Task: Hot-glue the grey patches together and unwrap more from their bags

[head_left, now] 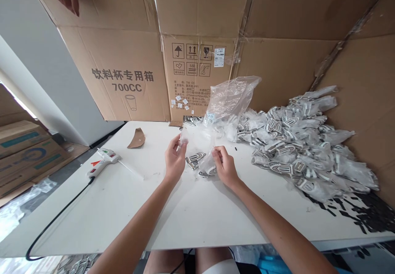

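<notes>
My left hand (175, 157) is closed in a pinch on a crumpled piece of clear plastic (184, 135), raised a little above the table. Between the fingers of my right hand (226, 166) is the edge of a clear plastic bag (203, 165). Some silvery metal pieces with dark and white stripes seem to lie in or under that bag; the film blurs which. Beside it, near my left fingertips, a few more striped metal pieces (195, 159) rest on the white table (197, 212).
A heap of bagged metal pieces (284, 142) covers the table's right side, with black strips (367, 212) near its front. A large clear bag (231, 99) stands behind my hands. To the left are a corded glue gun (103, 163) and a cardboard scrap (136, 138). Cardboard walls (129, 47) enclose the back.
</notes>
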Tool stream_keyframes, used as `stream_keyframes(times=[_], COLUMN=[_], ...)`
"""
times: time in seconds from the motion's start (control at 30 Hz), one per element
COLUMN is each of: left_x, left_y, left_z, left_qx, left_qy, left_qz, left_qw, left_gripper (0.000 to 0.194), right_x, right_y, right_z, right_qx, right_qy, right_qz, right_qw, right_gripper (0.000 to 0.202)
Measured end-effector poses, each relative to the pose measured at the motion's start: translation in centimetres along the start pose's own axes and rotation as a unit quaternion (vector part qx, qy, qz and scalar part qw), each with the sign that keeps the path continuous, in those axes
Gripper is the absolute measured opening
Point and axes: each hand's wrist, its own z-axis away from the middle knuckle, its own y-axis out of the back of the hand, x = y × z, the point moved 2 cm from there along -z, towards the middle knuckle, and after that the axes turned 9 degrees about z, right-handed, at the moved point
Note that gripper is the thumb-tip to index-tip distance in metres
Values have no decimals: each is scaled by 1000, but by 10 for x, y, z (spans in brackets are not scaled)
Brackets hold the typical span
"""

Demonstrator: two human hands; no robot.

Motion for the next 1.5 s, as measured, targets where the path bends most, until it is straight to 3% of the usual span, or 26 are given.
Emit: stream_keyframes(times=[0.1, 0.2, 0.33, 0.43, 0.6, 0.73, 0.9, 1.07, 1.17, 1.3, 1.5], left_x=[7, 13, 11, 6, 7, 14, 9, 1, 3, 9, 16], left_y=[0, -6, -17, -22, -23, -24, -25, -20, -17, -19, -26], left_z=[1, 8, 21, 28, 30, 31, 31, 29, 27, 29, 37], left_qx=[-29, -99, -212, -262, -274, -301, -318, -243, -223, -288, -370], left_qy=[-120, -187, -157, -108, -23, 9, -15, -18, -78, -148, -116], left_qz=[-93, -144, -148, -143, -133, -134, -183, -185, -191, -214, -200], left_qw=[988, 967, 953, 949, 952, 944, 930, 952, 953, 922, 900], left_gripper=[16, 7, 5, 12, 25, 31, 23, 15, 4, 21, 23], right_x=[0, -1, -1, 0, -2, -4, -5, -11, -16, -20, -19], right_y=[0, 0, 0, 1, 2, 2, 1, 4, 7, 9, 7], right_z=[0, 0, 0, 0, 0, 1, 1, 1, 2, 3, 3], right_qx=[4, 6, 8, 11, 4, -8, -3, -7, -17, -29, -20], right_qy=[-1, 0, 1, 1, 1, 3, 6, 0, -3, 2, 35], right_qz=[-3, -2, 0, 5, 7, 1, 7, -15, -40, -53, -64], right_qw=[1000, 1000, 1000, 1000, 1000, 1000, 1000, 1000, 999, 998, 997], right_gripper=[32, 32, 31, 30, 29, 28, 28, 32, 34, 36, 36])
